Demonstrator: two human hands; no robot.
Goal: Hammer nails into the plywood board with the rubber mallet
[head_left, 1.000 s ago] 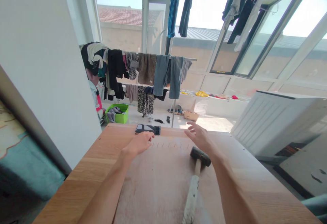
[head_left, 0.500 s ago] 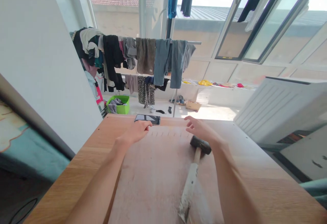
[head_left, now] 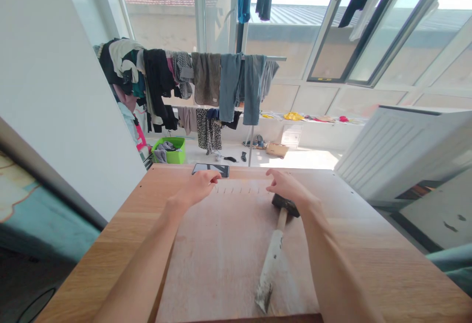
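A pale wooden board [head_left: 224, 249] lies on the wood-topped table. Along its far part runs a row of several thin, short upright pieces that look like nails [head_left: 241, 190]. My left hand [head_left: 199, 186] is at the row's left end, fingers curled together; whether anything small is in them is hidden. Just beyond it lies a dark phone [head_left: 217, 169]. At the row's right end, my right hand [head_left: 285, 185] has its fingers bent but apart, with nothing visible in them. A hammer [head_left: 272, 259] rests on the board, its dark head beneath my right wrist.
The wooden tabletop [head_left: 368, 249] extends on both sides of the board. Beyond its far edge stand a rack of hanging clothes [head_left: 206, 79] and a green basket [head_left: 179, 156]. A white wall panel [head_left: 70, 92] rises on the left, a white ridged unit [head_left: 383, 151] on the right.
The view has shifted slightly, bringing the board's near edge into sight. Both hands keep nearly the same places and poses, and the hammer lies as before.
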